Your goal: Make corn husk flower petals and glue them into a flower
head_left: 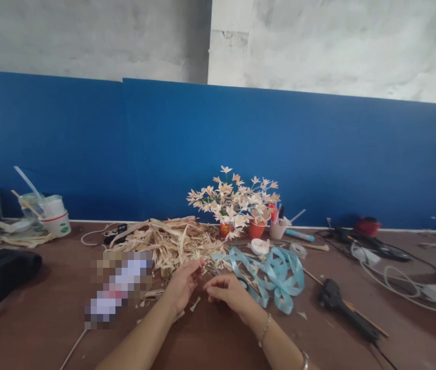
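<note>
your l hand (183, 283) & r hand (230, 293) — fingers curled, can't tell if gripping; dried husk strips (177, 239) beyond l — lt-blue ribbon (284, 278) beside r.

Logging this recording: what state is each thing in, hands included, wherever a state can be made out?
Left hand: fingers bent, grip unclear
Right hand: thumb and fingers drawn together, grip unclear
Pale strips: loosely heaped
Pale flowers: petals open
Light-blue ribbon: loosely looped
Orange cup: upright
Red-rimmed cup: upright
Light-blue tube: lying down
Black corded tool: lying down, power state not visible
</note>
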Motion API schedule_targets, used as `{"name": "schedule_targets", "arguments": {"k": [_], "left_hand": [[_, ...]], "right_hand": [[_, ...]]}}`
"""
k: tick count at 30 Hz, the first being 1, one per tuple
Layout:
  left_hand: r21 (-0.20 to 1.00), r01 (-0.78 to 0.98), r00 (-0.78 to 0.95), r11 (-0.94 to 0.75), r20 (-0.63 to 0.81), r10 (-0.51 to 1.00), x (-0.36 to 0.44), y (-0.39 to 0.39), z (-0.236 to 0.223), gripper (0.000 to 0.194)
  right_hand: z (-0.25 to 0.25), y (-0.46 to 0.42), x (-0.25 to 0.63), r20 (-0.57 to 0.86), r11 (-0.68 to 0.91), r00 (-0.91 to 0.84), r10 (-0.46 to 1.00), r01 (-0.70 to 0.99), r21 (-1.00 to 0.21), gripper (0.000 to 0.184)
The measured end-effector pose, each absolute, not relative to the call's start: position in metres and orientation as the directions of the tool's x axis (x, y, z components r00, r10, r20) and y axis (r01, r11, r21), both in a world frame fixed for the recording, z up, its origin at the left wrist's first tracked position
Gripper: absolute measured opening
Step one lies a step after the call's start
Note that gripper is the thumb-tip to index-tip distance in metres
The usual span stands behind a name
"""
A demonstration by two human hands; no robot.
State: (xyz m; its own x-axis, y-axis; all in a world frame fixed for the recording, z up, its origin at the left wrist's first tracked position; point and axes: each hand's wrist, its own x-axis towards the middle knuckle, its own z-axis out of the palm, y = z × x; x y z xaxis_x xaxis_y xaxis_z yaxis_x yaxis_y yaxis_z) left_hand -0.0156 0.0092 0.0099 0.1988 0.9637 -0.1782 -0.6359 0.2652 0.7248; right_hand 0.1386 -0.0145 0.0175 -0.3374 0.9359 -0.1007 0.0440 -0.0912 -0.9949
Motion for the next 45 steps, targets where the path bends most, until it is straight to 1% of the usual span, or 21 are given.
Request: {"name": "schedule_targets", "arguments": {"k": [6, 14, 17, 20, 27, 38, 45], "left_hand": [[0.738, -0.623, 0.217, 0.261, -0.157, 0.963, -0.0155, 0.0096, 0.0071, 0.02], [0.74, -0.623, 0.208, 0.255, -0.157, 0.965, -0.0158, 0.0104, 0.0072, 0.022], [0.733, -0.627, 0.198, 0.265, -0.179, 0.964, -0.0166, 0.0115, 0.0076, 0.021], [0.742, -0.616, 0.213, 0.266, -0.169, 0.962, -0.0168, 0.0116, 0.0078, 0.02], [0.747, -0.611, 0.208, 0.263, -0.169, 0.963, -0.0161, 0.0096, 0.0085, 0.02], [0.75, -0.605, 0.233, 0.267, -0.154, 0.96, -0.0162, 0.0112, 0.0043, 0.021], [0.756, -0.597, 0.225, 0.268, -0.163, 0.961, -0.0168, 0.0106, 0.0075, 0.022]], "right_hand": [[0.0165, -0.0138, 0.139, -0.078, -0.057, -0.337, 0.938, 0.07, -0.996, 0.03], [0.0188, -0.0144, 0.1392, -0.094, -0.08, -0.34, 0.936, 0.055, -0.995, 0.028], [0.0192, -0.0148, 0.1389, -0.088, -0.074, -0.351, 0.932, 0.053, -0.996, 0.027], [0.0188, -0.0147, 0.1386, -0.089, -0.078, -0.343, 0.935, 0.045, -0.996, 0.028], [0.0167, -0.0131, 0.1385, -0.112, -0.095, -0.333, 0.936, 0.068, -0.993, 0.026], [0.0165, -0.0132, 0.1393, -0.071, -0.058, -0.336, 0.939, 0.048, -0.997, 0.025], [0.019, -0.0148, 0.1394, -0.082, -0.064, -0.324, 0.943, 0.066, -0.996, 0.025]]}}
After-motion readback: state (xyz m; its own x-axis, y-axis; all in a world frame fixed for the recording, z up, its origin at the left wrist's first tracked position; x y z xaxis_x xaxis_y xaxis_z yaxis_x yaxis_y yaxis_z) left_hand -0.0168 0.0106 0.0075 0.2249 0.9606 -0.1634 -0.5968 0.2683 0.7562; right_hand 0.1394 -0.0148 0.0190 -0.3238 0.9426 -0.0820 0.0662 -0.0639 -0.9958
